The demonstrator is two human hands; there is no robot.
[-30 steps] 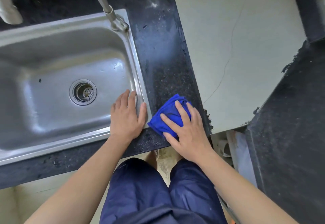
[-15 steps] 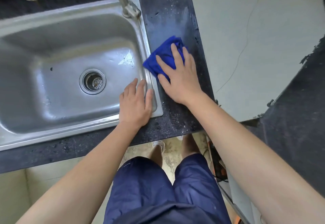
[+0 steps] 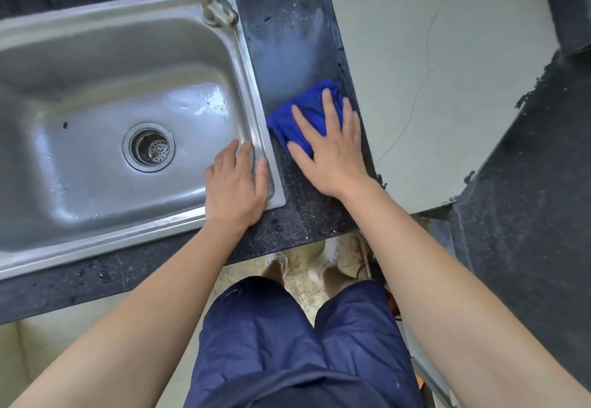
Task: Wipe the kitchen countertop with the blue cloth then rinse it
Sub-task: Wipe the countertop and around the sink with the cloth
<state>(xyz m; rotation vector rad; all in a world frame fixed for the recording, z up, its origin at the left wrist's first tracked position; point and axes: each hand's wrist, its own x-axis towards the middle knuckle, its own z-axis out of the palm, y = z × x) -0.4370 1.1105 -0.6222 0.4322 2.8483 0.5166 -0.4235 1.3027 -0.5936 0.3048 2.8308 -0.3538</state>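
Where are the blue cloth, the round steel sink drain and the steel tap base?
blue cloth [image 3: 281, 127]: head view, its bare left fold.
round steel sink drain [image 3: 148, 147]: head view, strainer centre.
steel tap base [image 3: 220, 16]: head view, flange.

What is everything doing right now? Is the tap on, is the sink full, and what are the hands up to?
blue cloth, bunched up, lying on the countertop.
right hand, fingers straight, pressing on the cloth.
left hand, resting on the rim of the sink, holding nothing.
tap, no water running.
sink, not full, nothing inside.
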